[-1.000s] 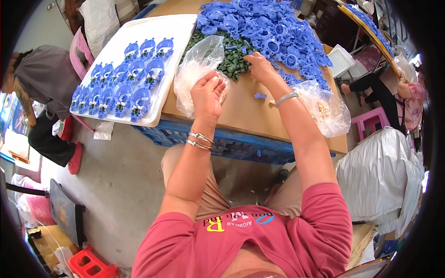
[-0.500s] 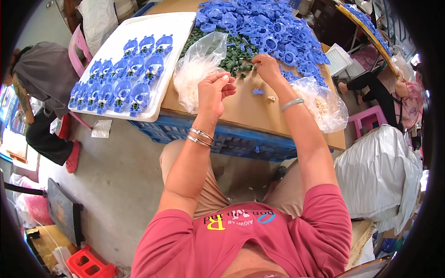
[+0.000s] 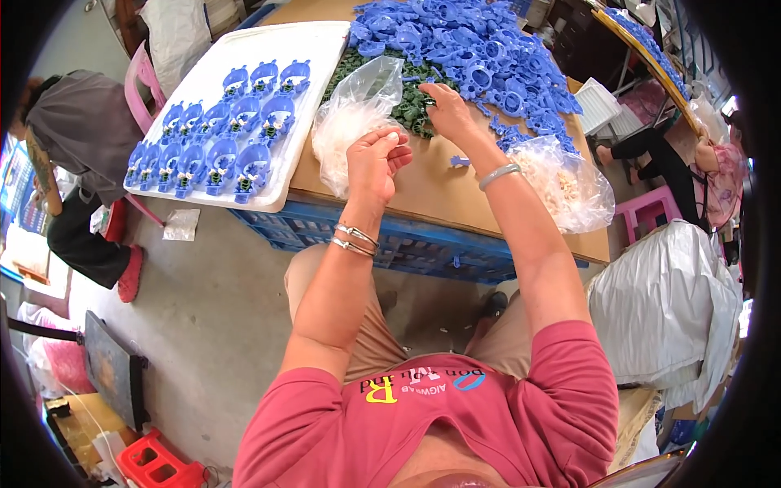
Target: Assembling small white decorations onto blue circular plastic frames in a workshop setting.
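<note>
My left hand (image 3: 376, 163) is raised over the table's near edge, thumb pressed to curled fingers; what the pinch holds is too small to make out. Beside it lies a clear plastic bag (image 3: 346, 134) of pale small pieces. My right hand (image 3: 449, 114) reaches into a heap of dark green plastic parts (image 3: 411, 120), fingertips slightly apart and partly hidden. Behind it rises a large pile of blue plastic parts (image 3: 480, 53). A small blue piece (image 3: 460, 162) sits on the brown tabletop near my right wrist.
On the left, a white tray (image 3: 305, 61) carries rows of blue figure-like assemblies (image 3: 220, 163). Another bag of pale pieces (image 3: 561, 183) lies right of my right forearm. Blue crates (image 3: 390, 256) support the tabletop. A person (image 3: 81, 138) is at the left; another's legs (image 3: 643, 146) show at the right.
My right hand has moved left, from the front edge of the green heap further into it. My left hand keeps its pinch in nearly the same place. The view has shifted slightly.
</note>
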Available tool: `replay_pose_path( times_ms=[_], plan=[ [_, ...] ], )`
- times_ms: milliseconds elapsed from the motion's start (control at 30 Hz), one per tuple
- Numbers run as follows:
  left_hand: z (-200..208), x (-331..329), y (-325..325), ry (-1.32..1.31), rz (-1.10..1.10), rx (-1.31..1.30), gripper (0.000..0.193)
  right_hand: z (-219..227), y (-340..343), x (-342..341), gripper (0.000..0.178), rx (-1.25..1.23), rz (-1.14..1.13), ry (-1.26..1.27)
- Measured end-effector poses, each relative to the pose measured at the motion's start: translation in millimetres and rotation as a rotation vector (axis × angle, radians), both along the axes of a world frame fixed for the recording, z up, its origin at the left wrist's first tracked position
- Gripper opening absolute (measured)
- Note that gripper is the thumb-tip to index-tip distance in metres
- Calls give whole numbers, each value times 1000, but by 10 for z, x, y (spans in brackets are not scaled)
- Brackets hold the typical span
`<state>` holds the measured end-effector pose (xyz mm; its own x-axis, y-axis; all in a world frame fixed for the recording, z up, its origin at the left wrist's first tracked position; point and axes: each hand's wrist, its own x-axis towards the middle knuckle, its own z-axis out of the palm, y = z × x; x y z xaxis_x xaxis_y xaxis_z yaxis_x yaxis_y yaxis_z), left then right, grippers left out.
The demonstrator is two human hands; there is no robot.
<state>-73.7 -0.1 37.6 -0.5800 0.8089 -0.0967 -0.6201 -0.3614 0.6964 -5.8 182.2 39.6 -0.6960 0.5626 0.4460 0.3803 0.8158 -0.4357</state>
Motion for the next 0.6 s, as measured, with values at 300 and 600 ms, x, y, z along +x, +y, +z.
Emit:
replay_pose_path(
  times_ms=[300,600],
  plan=[
    [16,-19,-107,4,-74,46,13,43,217,-48,34,305,-446,-31],
    [-2,-16,-67,16,-117,52,15,-185,927,361,66,-64,-420,-17]
  ],
)
